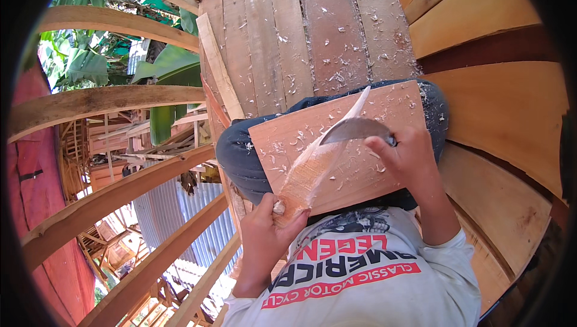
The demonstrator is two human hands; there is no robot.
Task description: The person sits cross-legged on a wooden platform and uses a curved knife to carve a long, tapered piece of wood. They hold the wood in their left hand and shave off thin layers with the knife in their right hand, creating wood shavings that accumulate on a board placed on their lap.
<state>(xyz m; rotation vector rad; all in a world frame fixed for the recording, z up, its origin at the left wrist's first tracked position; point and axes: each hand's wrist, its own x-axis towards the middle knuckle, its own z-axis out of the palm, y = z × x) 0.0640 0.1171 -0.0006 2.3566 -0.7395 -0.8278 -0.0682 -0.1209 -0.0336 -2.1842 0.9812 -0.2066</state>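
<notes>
A long pale wood carving point(308, 172) lies slantwise over the board on my lap, its narrow tip pointing away from me. My left hand point(271, 234) grips its broad near end, where a small rounded knob shows by the thumb. In my right hand point(410, 157) is a knife with a broad curved blade point(356, 130); most of its handle is hidden by my fingers. The blade crosses the carving's upper part, and I cannot tell whether it is cutting in. Under both lies a flat wooden board point(384, 180), sprinkled with shavings and resting across my dark trousers.
Plank flooring point(261, 45) with scattered shavings stretches ahead of me. Wide wooden boards point(499, 105) form a wall close on my right. On my left runs an open railing of wooden slats point(108, 102), with banana leaves point(171, 66) and corrugated metal sheets point(180, 213) beyond.
</notes>
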